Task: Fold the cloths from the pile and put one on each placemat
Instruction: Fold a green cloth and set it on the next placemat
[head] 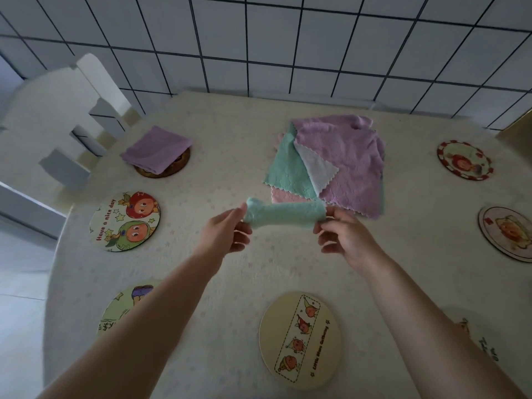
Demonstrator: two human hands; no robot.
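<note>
1. Forearms, both bare, come in from the bottom edge & reach fwd over the counter (259, 272), which has a pale cover w/ faint star print.
2. Left hand (227, 234) pinches the left end of a mint-green cloth (283, 214) btwn thumb & fingertips; other fingers loosely curled beneath.
3. Right hand (349, 237) pinches the right end the same way, fingers partly curled. Cloth is bunched into a narrow band stretched btwn the two hands, held up off the counter, just in front of the pile.
4. Pile of cloths (331, 168) lies mid-counter, just behind the held cloth: big purple one on top, a white corner folded over it, a green one to its left, pink edge peeking out at the front.
5. Folded purple cloth (157, 149) sits on a dark round placemat (164, 171) at far left; covers most of it.
6. "Have a nice day" placemat (125, 221), round w/ two cartoon faces, lies left of the hands, bare.
7. Cream placemat w/ a strip of small cartoon figures (299, 339) lies near front centre, bare.
8. Another placemat (115, 312) at front left, partly hidden by the left forearm.
9. On the right: red-rimmed placemat (465, 159) at the back, a pink-toned one (508, 233) cut by the frame edge; both bare.
10. White chair (57, 133) stands off the counter's far-left corner; tiled wall (288, 44) w/ dark grout behind.
</note>
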